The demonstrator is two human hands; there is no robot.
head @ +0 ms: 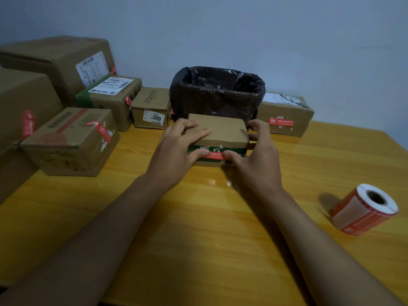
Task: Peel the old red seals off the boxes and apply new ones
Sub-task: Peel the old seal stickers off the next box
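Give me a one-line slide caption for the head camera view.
Both hands, left hand and right hand, press a red seal onto a small box on the table.

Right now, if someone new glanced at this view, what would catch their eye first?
First, the two hands, left hand and right hand, around a small cardboard box at the table's centre, both thumbs pressing on the red seal on its near face. Behind it stands a bin lined with a black bag, and a roll of red seals lies at the right.
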